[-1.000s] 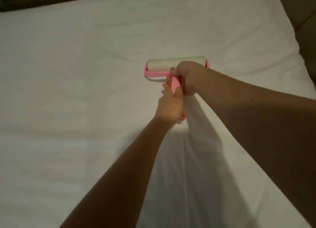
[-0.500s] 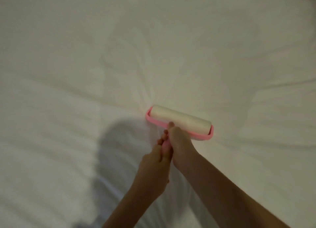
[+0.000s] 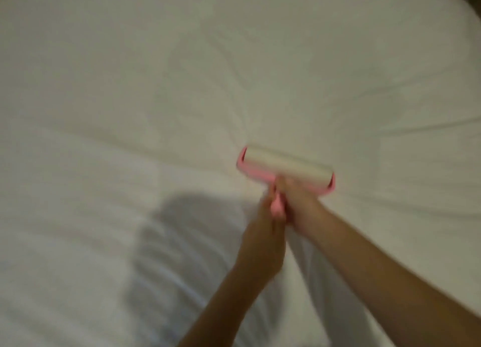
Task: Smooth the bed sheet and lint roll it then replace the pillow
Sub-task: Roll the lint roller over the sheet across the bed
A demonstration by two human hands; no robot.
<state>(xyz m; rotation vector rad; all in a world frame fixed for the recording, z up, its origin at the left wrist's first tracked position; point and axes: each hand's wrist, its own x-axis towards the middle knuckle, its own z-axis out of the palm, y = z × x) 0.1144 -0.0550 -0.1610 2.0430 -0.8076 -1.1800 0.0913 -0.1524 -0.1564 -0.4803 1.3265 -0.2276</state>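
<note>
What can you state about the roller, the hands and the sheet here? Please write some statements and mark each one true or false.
1. The left hand and the right hand both hold the roller. True.
2. The roller's frame is blue. False: it is pink.
3. The sheet has creases near the roller. True.
4. A pillow lies on the sheet beside the roller. False: no pillow is in view.
</note>
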